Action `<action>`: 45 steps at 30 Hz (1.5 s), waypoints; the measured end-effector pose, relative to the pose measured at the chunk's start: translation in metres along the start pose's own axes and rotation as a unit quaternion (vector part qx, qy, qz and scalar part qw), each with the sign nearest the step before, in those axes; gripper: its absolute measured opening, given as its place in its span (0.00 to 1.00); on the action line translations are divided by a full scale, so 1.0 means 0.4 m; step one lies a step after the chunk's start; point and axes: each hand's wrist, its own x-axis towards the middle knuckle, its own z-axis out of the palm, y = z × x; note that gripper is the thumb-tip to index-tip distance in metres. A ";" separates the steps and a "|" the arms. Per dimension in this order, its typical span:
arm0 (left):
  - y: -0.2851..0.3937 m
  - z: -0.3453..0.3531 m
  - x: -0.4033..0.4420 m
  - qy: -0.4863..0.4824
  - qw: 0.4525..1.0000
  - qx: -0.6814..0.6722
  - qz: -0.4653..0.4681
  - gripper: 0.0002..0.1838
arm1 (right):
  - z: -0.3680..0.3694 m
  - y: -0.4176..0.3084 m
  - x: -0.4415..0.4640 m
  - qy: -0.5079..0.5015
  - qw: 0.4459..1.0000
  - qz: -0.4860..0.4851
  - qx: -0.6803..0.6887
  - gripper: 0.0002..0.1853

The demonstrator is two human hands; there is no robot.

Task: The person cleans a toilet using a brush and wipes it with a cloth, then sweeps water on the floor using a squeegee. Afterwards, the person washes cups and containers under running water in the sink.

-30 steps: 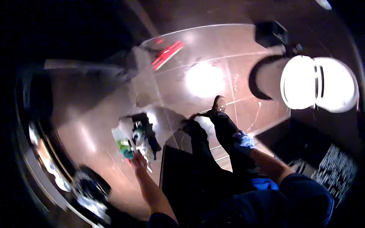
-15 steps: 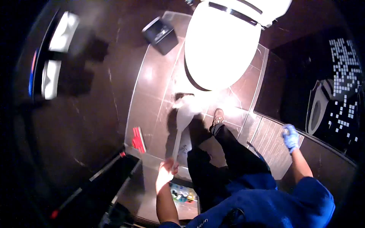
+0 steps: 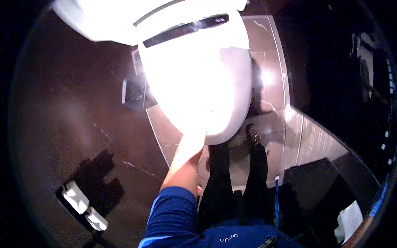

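Note:
My left arm reaches forward to the front of the white toilet and its closed lid. Glare washes out my left hand near the lid's front edge, so its fingers and anything in them cannot be made out. At the far right edge, my right hand shows only as a blurred bit of blue glove above the forearm. Its fingers are hidden. A white object of unclear kind lies close to that forearm. Beside my leg is a thin blue strip with a white tip.
A small black bin stands left of the toilet. Two white paper rolls sit on a holder at lower left. A glossy dark wall on the right reflects a toilet. Grey slatted flooring borders the tiles.
The view has moved closer to the toilet and turned. My left hand has gone from a long-handled white tool to the lid's front. That tool and the red item on the floor are no longer visible.

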 end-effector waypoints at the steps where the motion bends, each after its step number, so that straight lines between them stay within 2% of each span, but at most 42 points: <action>1: -0.013 -0.005 0.059 -0.028 0.999 0.015 -0.011 0.19 | -0.004 -0.133 0.021 0.072 0.965 -0.131 -0.214 0.15; 2: -0.019 -0.009 0.099 -0.049 0.998 0.026 -0.018 0.19 | -0.009 -0.253 0.054 0.133 0.864 -0.262 -0.408 0.10; 3: -0.023 -0.011 0.123 -0.070 0.997 0.033 -0.022 0.20 | -0.003 -0.307 0.078 0.180 0.703 -0.385 -0.569 0.07; 5: -0.020 -0.028 0.117 -0.104 0.994 0.029 -0.026 0.22 | 0.006 -0.299 0.083 0.200 0.693 -0.377 -0.581 0.07; 8: -0.006 -0.103 -0.015 -0.109 0.993 -0.039 -0.031 0.25 | 0.028 -0.290 0.109 0.225 0.691 -0.371 -0.578 0.07; 9: 0.001 -0.138 -0.096 -0.054 0.995 -0.089 -0.008 0.28 | 0.030 -0.282 0.119 0.227 0.687 -0.374 -0.580 0.07; 10: 0.010 -0.179 -0.166 -0.044 0.997 -0.042 0.039 0.25 | 0.031 -0.272 0.120 0.230 0.687 -0.368 -0.582 0.08; 11: 0.020 -0.227 -0.206 -0.047 0.997 -0.037 0.043 0.25 | 0.027 -0.271 0.115 0.232 0.696 -0.369 -0.571 0.08; 13: 0.021 -0.294 -0.268 0.006 0.992 -0.090 0.087 0.22 | 0.024 -0.247 0.107 0.252 0.685 -0.366 -0.577 0.09; 14: -0.048 -0.235 -0.214 0.096 0.981 -0.098 0.136 0.19 | 0.022 -0.271 0.100 0.242 0.697 -0.360 -0.571 0.09; 16: -0.066 -0.326 -0.157 0.141 0.980 -0.015 0.141 0.17 | 0.018 -0.275 0.088 0.246 0.706 -0.358 -0.559 0.09; 17: -0.061 -0.389 -0.159 0.099 0.988 0.076 0.095 0.16 | 0.014 -0.275 0.082 0.243 0.710 -0.354 -0.559 0.08; 18: -0.051 -0.391 -0.184 0.100 0.987 0.078 0.099 0.16 | 0.012 -0.276 0.081 0.248 0.706 -0.359 -0.558 0.08; 20: -0.034 -0.374 -0.274 0.032 0.990 0.135 0.009 0.16 | 0.011 -0.262 0.081 0.258 0.702 -0.355 -0.561 0.09; 22: 0.030 -0.312 -0.388 -0.071 0.976 0.207 0.021 0.17 | 0.015 -0.266 0.081 0.265 0.704 -0.354 -0.555 0.09; 23: 0.053 -0.289 -0.423 -0.126 0.983 0.104 0.079 0.18 | 0.014 -0.269 0.079 0.265 0.707 -0.352 -0.553 0.09; 24: 0.085 -0.275 -0.443 -0.081 0.983 0.052 0.157 0.18 | 0.014 -0.266 0.079 0.270 0.699 -0.350 -0.561 0.09; 26: 0.111 -0.333 -0.306 -0.128 0.983 0.079 0.103 0.16 | 0.013 -0.266 0.080 0.269 0.704 -0.347 -0.559 0.09; 27: 0.070 -0.354 -0.231 -0.066 0.994 -0.030 0.081 0.15 | 0.012 -0.267 0.076 0.265 0.708 -0.348 -0.555 0.09; 29: -0.028 -0.402 -0.182 0.053 0.991 -0.098 0.072 0.17 | 0.008 -0.264 0.069 0.263 0.704 -0.343 -0.563 0.08; 30: -0.052 -0.424 -0.187 0.115 0.988 -0.055 0.086 0.17 | 0.009 -0.257 0.074 0.269 0.704 -0.353 -0.554 0.08; 31: -0.099 -0.379 -0.199 0.173 0.978 -0.093 0.066 0.16 | 0.009 -0.247 0.079 0.278 0.703 -0.363 -0.544 0.08; 33: -0.052 -0.315 -0.331 0.137 0.985 0.037 0.098 0.18 | 0.015 -0.245 0.071 0.268 0.714 -0.335 -0.553 0.09; 35: 0.004 -0.234 -0.359 -0.104 0.992 -0.049 0.045 0.18 | 0.015 -0.243 0.071 0.269 0.717 -0.337 -0.547 0.09; 37: 0.027 -0.251 -0.250 -0.116 0.984 0.044 0.124 0.18 | 0.016 -0.241 0.069 0.270 0.718 -0.333 -0.549 0.09; 38: -0.010 -0.241 -0.167 -0.117 0.984 0.046 0.127 0.18 | 0.014 -0.241 0.065 0.270 0.720 -0.329 -0.548 0.09; 40: -0.120 -0.202 -0.005 0.085 0.989 -0.107 0.048 0.14 | 0.012 -0.233 0.061 0.275 0.720 -0.326 -0.548 0.09; 41: -0.094 -0.259 -0.038 0.089 0.989 -0.109 0.050 0.14 | 0.013 -0.217 0.063 0.287 0.715 -0.340 -0.539 0.08; 42: -0.049 -0.353 -0.123 0.107 0.986 -0.129 -0.025 0.13 | 0.013 -0.211 0.071 0.299 0.709 -0.357 -0.529 0.08; 44: -0.045 -0.371 -0.242 0.082 0.992 -0.032 -0.087 0.13 | 0.012 -0.239 0.064 0.278 0.721 -0.330 -0.542 0.07; 45: -0.048 -0.337 -0.294 0.039 0.993 0.085 -0.067 0.13 | 0.012 -0.239 0.063 0.276 0.719 -0.322 -0.550 0.07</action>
